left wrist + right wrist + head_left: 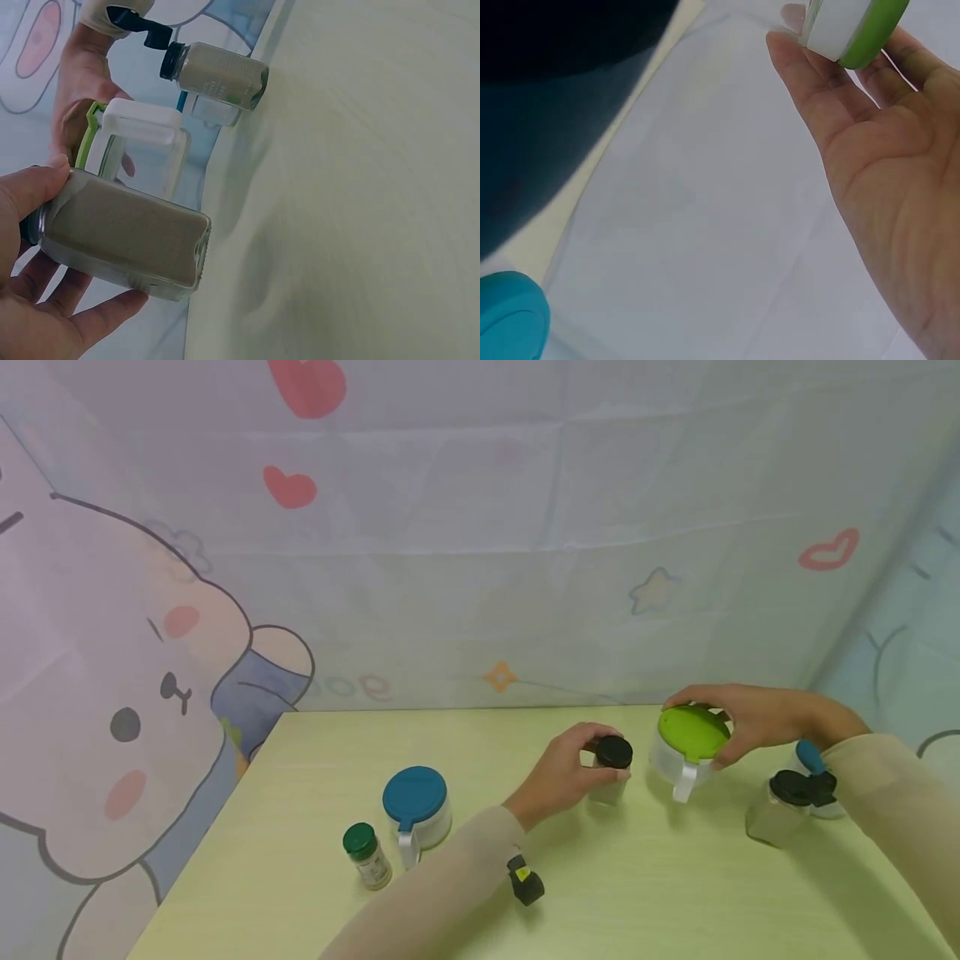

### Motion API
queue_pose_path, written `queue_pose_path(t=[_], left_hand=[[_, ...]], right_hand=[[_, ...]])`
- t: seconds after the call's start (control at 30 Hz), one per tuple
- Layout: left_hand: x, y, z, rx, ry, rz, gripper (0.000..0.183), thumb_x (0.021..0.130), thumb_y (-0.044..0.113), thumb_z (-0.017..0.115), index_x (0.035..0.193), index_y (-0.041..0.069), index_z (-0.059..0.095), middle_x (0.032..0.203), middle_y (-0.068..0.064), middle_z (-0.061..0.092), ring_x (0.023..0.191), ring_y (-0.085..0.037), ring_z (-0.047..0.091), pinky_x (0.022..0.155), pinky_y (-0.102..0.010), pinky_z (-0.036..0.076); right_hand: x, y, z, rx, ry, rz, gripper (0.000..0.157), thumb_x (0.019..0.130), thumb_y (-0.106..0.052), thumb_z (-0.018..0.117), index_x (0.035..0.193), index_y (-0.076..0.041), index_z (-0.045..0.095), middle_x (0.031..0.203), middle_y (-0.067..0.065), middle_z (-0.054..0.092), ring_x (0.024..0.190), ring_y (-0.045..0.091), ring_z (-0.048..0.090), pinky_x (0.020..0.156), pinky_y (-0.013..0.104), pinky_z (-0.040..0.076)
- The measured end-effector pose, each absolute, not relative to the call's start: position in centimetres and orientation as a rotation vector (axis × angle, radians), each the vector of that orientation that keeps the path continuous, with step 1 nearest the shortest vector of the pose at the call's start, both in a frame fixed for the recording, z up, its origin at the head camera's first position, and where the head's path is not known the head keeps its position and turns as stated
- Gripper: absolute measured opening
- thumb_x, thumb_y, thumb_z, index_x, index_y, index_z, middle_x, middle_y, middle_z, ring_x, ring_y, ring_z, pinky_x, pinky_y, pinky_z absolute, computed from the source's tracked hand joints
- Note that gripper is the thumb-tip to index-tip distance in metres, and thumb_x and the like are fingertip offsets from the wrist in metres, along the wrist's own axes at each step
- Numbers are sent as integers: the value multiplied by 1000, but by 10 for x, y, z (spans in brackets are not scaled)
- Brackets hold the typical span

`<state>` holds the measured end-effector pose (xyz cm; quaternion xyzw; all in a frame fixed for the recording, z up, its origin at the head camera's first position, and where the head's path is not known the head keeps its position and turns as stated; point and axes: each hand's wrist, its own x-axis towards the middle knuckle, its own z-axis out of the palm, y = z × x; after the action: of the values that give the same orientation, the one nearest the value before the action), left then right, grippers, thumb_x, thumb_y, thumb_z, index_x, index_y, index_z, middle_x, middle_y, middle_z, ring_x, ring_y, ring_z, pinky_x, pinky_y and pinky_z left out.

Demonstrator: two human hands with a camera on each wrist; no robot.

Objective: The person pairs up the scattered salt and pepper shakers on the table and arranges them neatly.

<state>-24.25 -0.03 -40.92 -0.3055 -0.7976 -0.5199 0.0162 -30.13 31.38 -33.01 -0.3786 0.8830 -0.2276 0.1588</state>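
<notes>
Jar (124, 236) gripped in left hand (564, 772), green-lidded pot (692, 739) in right hand (767, 715).

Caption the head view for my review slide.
The left hand grips a black-lidded jar while the right hand holds a green-lidded container.

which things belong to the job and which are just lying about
Seemingly in the job:
held black-lidded jar
held green-lidded pot

Lying about:
green-capped spice bottle
left blue-lidded pot
right black-lidded jar
blue-lidded container beside it

Lidded containers (417, 802) on yellowish table (637, 893)
</notes>
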Motion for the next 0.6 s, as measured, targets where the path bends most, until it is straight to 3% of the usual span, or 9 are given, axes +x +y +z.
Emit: queue_pose_path(t=[0.2,0.6], left_hand=[[-237,-11,-408,-916,-2492,-1646,43,88,24,82,126,21,64,118,9,63,104,-6,61,85,-21,53],[-228,-32,-402,-887,-2474,-1677,43,88,25,83,127,22,64,120,7,64,107,-13,64,85,-23,55]], right_hand=[[-301,307,-327,-1086,2513,-658,86,75,-23,90,148,-15,45,136,0,55,114,17,56,97,51,49],[-297,287,-322,-1103,2497,-634,83,75,-24,89,146,-23,47,132,-5,56,112,15,56,96,41,51]])
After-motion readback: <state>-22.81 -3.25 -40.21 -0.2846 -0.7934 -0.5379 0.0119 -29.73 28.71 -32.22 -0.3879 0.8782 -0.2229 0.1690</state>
